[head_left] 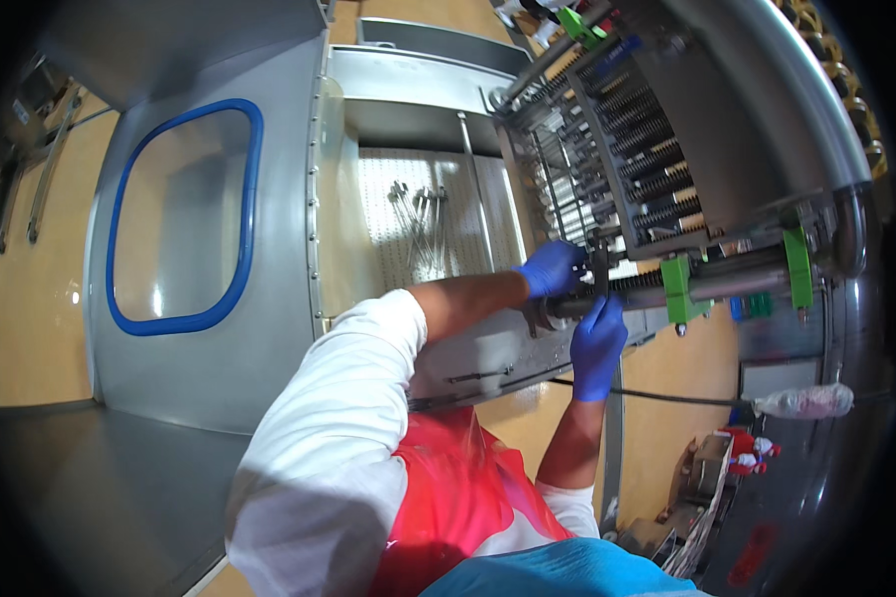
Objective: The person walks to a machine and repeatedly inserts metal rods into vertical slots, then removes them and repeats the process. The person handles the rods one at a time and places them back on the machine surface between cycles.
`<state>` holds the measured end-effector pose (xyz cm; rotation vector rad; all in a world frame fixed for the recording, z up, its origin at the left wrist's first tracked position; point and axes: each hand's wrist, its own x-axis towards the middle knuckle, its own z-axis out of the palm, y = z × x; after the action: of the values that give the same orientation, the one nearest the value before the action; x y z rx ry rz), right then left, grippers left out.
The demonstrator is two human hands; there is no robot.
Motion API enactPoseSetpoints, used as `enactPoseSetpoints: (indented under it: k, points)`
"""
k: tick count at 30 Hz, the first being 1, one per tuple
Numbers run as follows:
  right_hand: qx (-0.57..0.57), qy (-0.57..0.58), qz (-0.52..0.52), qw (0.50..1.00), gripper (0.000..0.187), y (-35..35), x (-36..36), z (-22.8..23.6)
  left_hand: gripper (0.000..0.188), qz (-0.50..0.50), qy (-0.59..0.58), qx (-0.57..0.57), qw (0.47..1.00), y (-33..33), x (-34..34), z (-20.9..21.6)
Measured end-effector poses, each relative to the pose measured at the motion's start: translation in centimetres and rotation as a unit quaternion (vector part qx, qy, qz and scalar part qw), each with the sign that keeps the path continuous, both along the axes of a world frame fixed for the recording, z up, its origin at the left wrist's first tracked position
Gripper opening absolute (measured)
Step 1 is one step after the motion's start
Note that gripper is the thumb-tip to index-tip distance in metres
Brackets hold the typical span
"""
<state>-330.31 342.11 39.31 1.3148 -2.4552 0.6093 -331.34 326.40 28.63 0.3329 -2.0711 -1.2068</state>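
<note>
A worker in blue gloves, white sleeves and a red apron reaches up to a raised stainless-steel machine frame (667,129), both hands meeting at its near lower edge. The left hand (551,267) curls over the top of a dark metal bracket (601,267) that stands upright just where a horizontal grey shaft (647,291) runs out to the right; its fingers are closed round the part, apparently to steady it. The right hand (597,343) comes from below, fingers folded up against the underside of the same shaft and bracket, as if bearing the weight while the other hand holds it in line. Whether either hand grips a small tool cannot be told. Green plastic clamps (676,284) hang on the shaft to the right of the hands, and rows of black coil springs (642,134) line the tilted frame above. Behind and left of the hands, an open steel trough (418,109) has a perforated floor on which a loose cluster of thin metal rods (418,214) lies. Further left stands a steel door with a blue-rimmed window (184,214). Low on the right, a clear plastic-wrapped bundle (801,401) rests on a dark ledge
</note>
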Motion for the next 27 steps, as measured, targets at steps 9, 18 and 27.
enactPoseSetpoints:
  k: [9, 18, 27]
  points:
    - [0.035, 0.082, -0.069, 0.994, 0.019, -0.2, -0.8, -3.1, 0.022, 0.016, 0.008, 0.001, 1.0, -1.1, 1.4, 0.7]
    - [0.026, 0.064, -0.082, 0.994, 0.02, 0.4, 0.0, -3.1, 0.026, 0.023, -0.06, 0.005, 0.998, -0.7, 0.8, 0.8]
    - [0.006, 0.058, -0.069, 0.996, 0.019, 0.3, -0.8, -4.3, 0.023, 0.022, -0.058, 0.01, 0.998, -0.7, 0.6, 0.8]
